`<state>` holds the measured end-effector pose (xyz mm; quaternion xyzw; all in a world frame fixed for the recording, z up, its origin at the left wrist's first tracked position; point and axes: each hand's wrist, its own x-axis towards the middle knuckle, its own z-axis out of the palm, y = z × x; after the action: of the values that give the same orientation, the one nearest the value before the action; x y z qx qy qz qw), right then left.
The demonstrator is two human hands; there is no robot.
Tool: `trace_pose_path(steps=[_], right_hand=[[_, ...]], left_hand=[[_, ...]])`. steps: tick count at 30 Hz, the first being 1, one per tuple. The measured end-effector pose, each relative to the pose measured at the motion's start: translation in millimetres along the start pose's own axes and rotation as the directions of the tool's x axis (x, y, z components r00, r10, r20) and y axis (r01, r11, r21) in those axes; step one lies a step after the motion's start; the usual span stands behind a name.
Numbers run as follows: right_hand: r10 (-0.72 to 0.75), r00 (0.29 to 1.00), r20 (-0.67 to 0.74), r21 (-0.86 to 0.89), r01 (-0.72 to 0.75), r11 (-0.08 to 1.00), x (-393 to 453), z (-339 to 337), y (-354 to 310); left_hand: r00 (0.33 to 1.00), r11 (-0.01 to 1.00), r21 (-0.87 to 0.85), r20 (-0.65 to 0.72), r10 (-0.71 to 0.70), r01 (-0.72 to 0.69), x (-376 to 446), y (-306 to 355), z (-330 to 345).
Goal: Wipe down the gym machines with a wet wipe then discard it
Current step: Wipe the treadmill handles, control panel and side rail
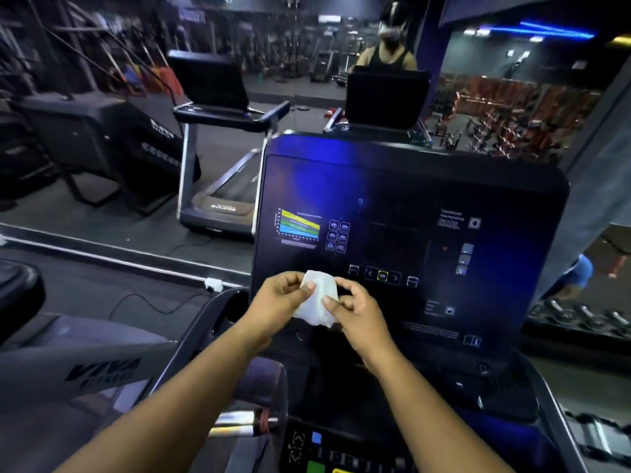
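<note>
- A person's 2 forearms are reaching in from the bottom edge over the treadmill's lower control panel (321, 448), whose buttons are cut off by the frame and too blurred to read.
- The left hand (280, 302) is pinching the upper left part of the wet wipe (319, 297), thumb and fingers (309, 285) clamped on it; the right hand (358, 314) is pinching its right edge, fingers curled around the fabric.
- Both hands are holding the wipe bunched in the air just in front of the treadmill console (409, 240), apparently opening or refolding it so a flat face can meet the surface; it is not clearly touching the console.
- The console's dark screen is showing a small coloured chart (298, 227) and rows of icons, with text too small to make out; wiping here looks not yet begun.
- A cup holder (235, 305) is sitting beside the console on the left, partly hidden by the left wrist.
- Beyond, a wall mirror (307, 80) is reflecting a second treadmill (222, 158) and the person; dumbbells (580, 315) are lining the floor at right, dim and half cut off.
- No bin for discarding the wipe is appearing anywhere in view.
</note>
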<state>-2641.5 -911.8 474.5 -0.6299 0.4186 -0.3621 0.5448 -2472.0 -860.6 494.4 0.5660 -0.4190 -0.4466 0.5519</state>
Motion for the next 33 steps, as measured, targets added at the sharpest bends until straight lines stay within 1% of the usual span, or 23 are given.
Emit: trace_pose_path(steps=[1, 3, 5, 6, 7, 8, 10, 11, 12, 14, 15, 16, 17, 18, 19, 20, 22, 23, 25, 27, 28, 30, 33], right_hand=[[-0.035, 0.999, -0.023, -0.016, 0.035, 0.999, 8.1, 2.7, -9.4], [-0.152, 0.983, -0.104, -0.124, 0.139, 0.983, 26.9, 10.2, -28.6], [-0.285, 0.943, -0.174, -0.31, 0.222, 0.924, 44.3, 19.3, -48.8], [-0.351, 0.918, -0.187, -0.415, 0.25, 0.875, 52.3, 24.1, -58.0], [-0.41, 0.893, -0.187, -0.523, 0.263, 0.811, 60.2, 30.3, -67.8], [-0.46, 0.871, -0.175, -0.624, 0.263, 0.736, 66.5, 36.2, -75.4], [-0.525, 0.838, -0.146, -0.788, 0.222, 0.574, 84.7, 50.3, -88.4], [-0.537, 0.832, -0.143, -0.844, 0.18, 0.505, 93.1, 55.2, -92.6], [-0.55, 0.822, -0.145, -0.884, 0.142, 0.445, 101.9, 61.4, -96.2], [-0.598, 0.786, -0.158, -0.928, 0.088, 0.361, 112.8, 69.1, -95.8], [-0.647, 0.742, -0.174, -0.943, 0.062, 0.326, 115.9, 70.8, -91.6], [-0.713, 0.679, -0.175, -0.96, 0.044, 0.277, 117.3, 73.4, -87.0], [-0.782, 0.607, -0.143, -0.978, 0.037, 0.207, 116.7, 78.2, -82.2], [-0.828, 0.556, -0.07, -0.99, 0.065, 0.127, 115.1, 82.7, -77.2], [-0.841, 0.541, 0.022, -0.991, 0.123, 0.053, 113.1, 84.2, -71.6], [-0.817, 0.566, 0.109, -0.983, 0.182, -0.005, 112.9, 86.0, -66.1], [-0.696, 0.68, 0.231, -0.966, 0.246, -0.08, 114.7, 88.5, -53.3], [-0.633, 0.729, 0.26, -0.962, 0.253, -0.104, 116.8, 87.3, -47.3], [-0.551, 0.79, 0.267, -0.963, 0.235, -0.13, 124.7, 82.1, -47.1], [-0.499, 0.829, 0.252, -0.967, 0.199, -0.157, 136.1, 78.5, -65.3], [-0.488, 0.839, 0.241, -0.969, 0.175, -0.177, 143.0, 77.6, -79.3], [-0.487, 0.849, 0.205, -0.973, 0.123, -0.195, 159.1, 78.6, -110.5], [-0.48, 0.862, 0.162, -0.98, 0.083, -0.182, 175.2, 89.5, -139.8]], left_hand=[[0.998, 0.997, 0.055, -0.034, 0.062, -0.06, 7.9, 5.7, -5.4], [0.979, 0.968, 0.193, -0.095, 0.18, -0.159, 27.6, 19.6, -18.6], [0.955, 0.918, 0.347, -0.15, 0.257, -0.192, 47.0, 35.6, -31.2], [0.938, 0.878, 0.432, -0.169, 0.304, -0.206, 55.9, 43.3, -37.0], [0.912, 0.816, 0.534, -0.18, 0.369, -0.224, 64.7, 51.8, -44.0], [0.874, 0.722, 0.647, -0.174, 0.454, -0.246, 71.6, 57.9, -49.3], [0.785, 0.495, 0.829, -0.118, 0.608, -0.259, 87.5, 68.9, -60.3], [0.756, 0.422, 0.873, -0.101, 0.647, -0.244, 94.3, 71.2, -64.2], [0.735, 0.394, 0.889, -0.104, 0.67, -0.233, 103.9, 70.6, -70.4], [0.713, 0.408, 0.882, -0.129, 0.69, -0.236, 115.7, 64.2, -79.2], [0.712, 0.431, 0.87, -0.143, 0.687, -0.24, 119.2, 60.0, -82.2], [0.717, 0.461, 0.853, -0.16, 0.678, -0.245, 121.4, 56.7, -84.8], [0.728, 0.5, 0.828, -0.177, 0.663, -0.254, 123.3, 53.7, -88.9], [0.737, 0.531, 0.804, -0.183, 0.65, -0.269, 125.1, 50.6, -92.5], [0.742, 0.541, 0.793, -0.177, 0.646, -0.282, 125.7, 48.0, -93.1], [0.748, 0.542, 0.786, -0.161, 0.644, -0.297, 127.3, 45.7, -95.0], [0.762, 0.518, 0.789, -0.101, 0.64, -0.331, 130.9, 42.3, -101.7], [0.769, 0.499, 0.795, -0.065, 0.635, -0.345, 132.2, 40.3, -104.4], [0.771, 0.44, 0.81, 0.023, 0.636, -0.387, 135.9, 36.5, -109.2], [0.787, 0.392, 0.821, 0.108, 0.607, -0.415, 136.8, 34.6, -115.2], [0.803, 0.39, 0.82, 0.134, 0.581, -0.418, 137.3, 32.4, -118.6], [0.837, 0.394, 0.823, 0.167, 0.521, -0.409, 137.5, 29.2, -125.5], [0.863, 0.346, 0.858, 0.192, 0.468, -0.378, 136.2, 22.3, -131.3]])
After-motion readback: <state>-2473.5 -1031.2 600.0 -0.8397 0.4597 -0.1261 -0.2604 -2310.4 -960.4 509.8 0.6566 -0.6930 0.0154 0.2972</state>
